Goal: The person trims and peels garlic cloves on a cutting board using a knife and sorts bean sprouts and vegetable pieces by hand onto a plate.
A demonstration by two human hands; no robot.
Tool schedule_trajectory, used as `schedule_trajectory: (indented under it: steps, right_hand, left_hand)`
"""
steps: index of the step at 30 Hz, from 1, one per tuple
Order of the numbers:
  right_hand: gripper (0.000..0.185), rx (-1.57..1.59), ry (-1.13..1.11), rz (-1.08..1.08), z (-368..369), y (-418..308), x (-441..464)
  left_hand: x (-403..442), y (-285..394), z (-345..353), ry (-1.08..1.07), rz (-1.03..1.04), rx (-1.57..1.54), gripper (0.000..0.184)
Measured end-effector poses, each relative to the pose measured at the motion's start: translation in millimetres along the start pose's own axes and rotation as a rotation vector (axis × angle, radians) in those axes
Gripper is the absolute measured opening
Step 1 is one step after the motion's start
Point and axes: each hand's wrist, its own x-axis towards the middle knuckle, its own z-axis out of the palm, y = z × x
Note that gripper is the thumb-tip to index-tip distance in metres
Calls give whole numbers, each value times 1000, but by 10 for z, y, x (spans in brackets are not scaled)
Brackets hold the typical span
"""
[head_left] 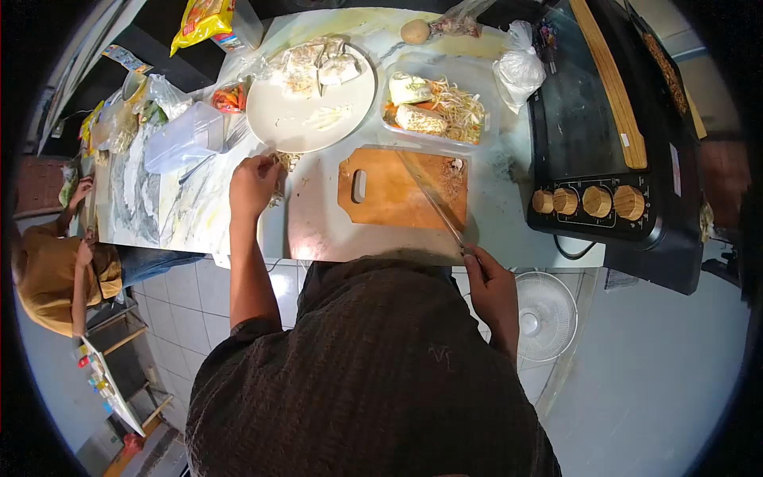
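My right hand (pixel 490 280) is closed round the handle of a long knife (pixel 433 199), whose blade lies slantwise over the orange cutting board (pixel 389 195). Small scraps sit at the board's upper right. Left of the board, my left hand (pixel 256 184) has its fingers bent together beside a small heap of pale shreds (pixel 288 161); whatever the fingertips hold is too small to make out. Just above that hand is a round plate (pixel 270 127) with white food and pale strips on it. A clear container (pixel 491 119) holds bean sprouts, a corn-like piece and other vegetables.
A black appliance (pixel 588 151) with wooden knobs stands at the right. An empty plastic container (pixel 187 139), bags and a yellow packet (pixel 203 24) are at the left. A white bag (pixel 519 70) and a brown egg (pixel 414 32) lie behind. Another person (pixel 60 274) is far left.
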Motion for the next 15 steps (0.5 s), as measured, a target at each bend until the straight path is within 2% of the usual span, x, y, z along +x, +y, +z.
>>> schedule_trajectory:
  steps: [7,9,12,13,15]
  right_hand:
    - [40,2,-39,71,-22,21,13]
    - [39,-4,-2,33,-35,8,-27]
    - [38,-35,-8,25,-44,-1,-22]
    - [38,-35,-6,18,-42,-3,-15]
    - [38,-18,11,16,-24,-1,-17]
  left_hand:
    - [63,-114,127,33,-30,71,19]
    - [13,-71,54,11,-194,-92,19]
    - [-46,38,-121,-5,-255,-277,19]
    - [-37,-38,-86,2,-252,-278,19]
    - [-61,-201,-28,35,-272,-483,22]
